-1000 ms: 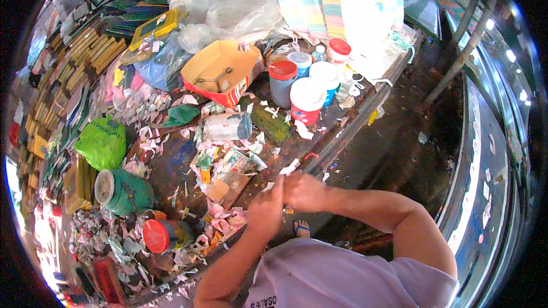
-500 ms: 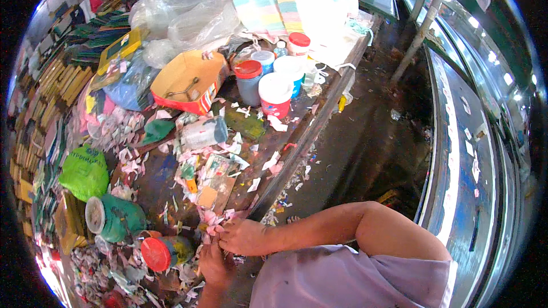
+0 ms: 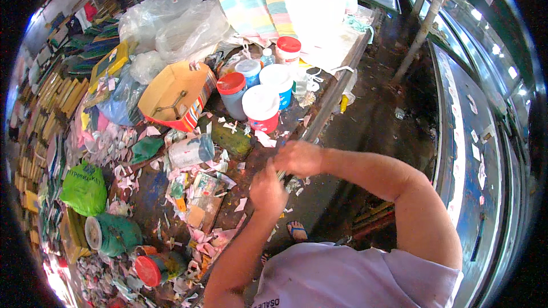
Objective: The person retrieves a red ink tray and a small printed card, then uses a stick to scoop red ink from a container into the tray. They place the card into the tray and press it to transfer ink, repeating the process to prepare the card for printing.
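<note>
My left hand (image 3: pixel 268 188) and my right hand (image 3: pixel 298 158) are close together at the long right edge of the cluttered table (image 3: pixel 313 129), fingers curled around something thin and pale that I cannot make out. Pink and white paper scraps (image 3: pixel 206 237) lie along that edge below my left hand. Beyond my hands stand a pink tub with a white lid (image 3: pixel 260 115), a red-lidded grey container (image 3: pixel 232 100) and a blue-and-white bucket (image 3: pixel 277 82). A pale cylindrical can (image 3: pixel 188 151) lies on its side to their left.
An open cardboard box (image 3: pixel 165 97), clear plastic bags (image 3: pixel 171 23), pastel fabric (image 3: pixel 285 5), a green bag (image 3: pixel 83 191) and a green container (image 3: pixel 114 234) crowd the table. Dark floor (image 3: pixel 388 120), posts (image 3: pixel 411 51) and a long rail-edged bench (image 3: pixel 468 165) are to the right.
Half a second ago both hands were lower and left, among pink scraps; they have moved up and right along the table edge. The view has shifted slightly too.
</note>
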`<action>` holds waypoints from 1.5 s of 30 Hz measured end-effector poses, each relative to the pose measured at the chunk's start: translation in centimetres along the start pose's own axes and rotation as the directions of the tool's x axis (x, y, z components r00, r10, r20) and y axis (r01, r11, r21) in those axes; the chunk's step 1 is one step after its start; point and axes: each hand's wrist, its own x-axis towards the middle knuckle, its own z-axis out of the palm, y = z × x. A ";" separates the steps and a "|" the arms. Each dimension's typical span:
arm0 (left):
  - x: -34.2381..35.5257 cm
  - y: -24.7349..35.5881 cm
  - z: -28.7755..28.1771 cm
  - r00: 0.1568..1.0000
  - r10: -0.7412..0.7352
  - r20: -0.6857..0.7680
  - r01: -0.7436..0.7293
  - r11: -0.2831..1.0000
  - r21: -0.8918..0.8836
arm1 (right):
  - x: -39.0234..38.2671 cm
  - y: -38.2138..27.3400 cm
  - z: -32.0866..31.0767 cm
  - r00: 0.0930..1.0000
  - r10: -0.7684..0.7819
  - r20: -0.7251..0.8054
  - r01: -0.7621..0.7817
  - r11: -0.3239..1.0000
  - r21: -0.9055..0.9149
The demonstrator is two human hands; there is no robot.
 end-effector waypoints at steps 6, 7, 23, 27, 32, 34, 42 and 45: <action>2.2 1.4 1.0 0.999 0.035 -0.027 -0.035 0.999 -0.002 | -1.8 3.2 -0.5 1.000 0.012 -0.007 -0.011 0.999 0.041; 1.4 0.9 0.6 0.998 0.049 -0.039 -0.050 0.999 -0.005 | -1.4 2.4 -0.2 1.000 0.017 0.001 -0.017 1.000 0.020; -29.6 -16.5 -16.8 0.997 -0.064 -0.045 0.066 0.997 0.047 | 17.7 -31.4 6.8 0.969 -0.027 -0.245 0.052 0.994 0.098; -30.9 -17.1 -17.2 0.995 -0.100 -0.017 0.100 0.995 0.010 | 18.1 -32.5 6.7 0.951 -0.029 -0.307 0.065 0.992 0.106; -23.8 -13.4 -12.6 0.996 -0.023 -0.090 0.024 1.000 0.009 | 13.9 -25.3 4.8 0.996 0.028 -0.081 -0.018 0.992 0.122; -19.6 -10.7 -10.0 0.999 -0.028 -0.046 0.028 1.000 -0.004 | 10.9 -20.3 3.6 1.000 -0.006 -0.025 0.007 0.998 0.061; 0.3 0.5 3.0 0.960 0.128 -0.249 -0.141 0.989 -0.036 | -1.6 0.9 -1.0 0.999 0.030 -0.040 -0.024 0.990 0.138; 7.5 4.2 6.4 0.964 0.127 -0.235 -0.152 0.984 -0.093 | -4.9 6.7 -2.7 0.990 0.115 -0.075 -0.109 0.991 0.080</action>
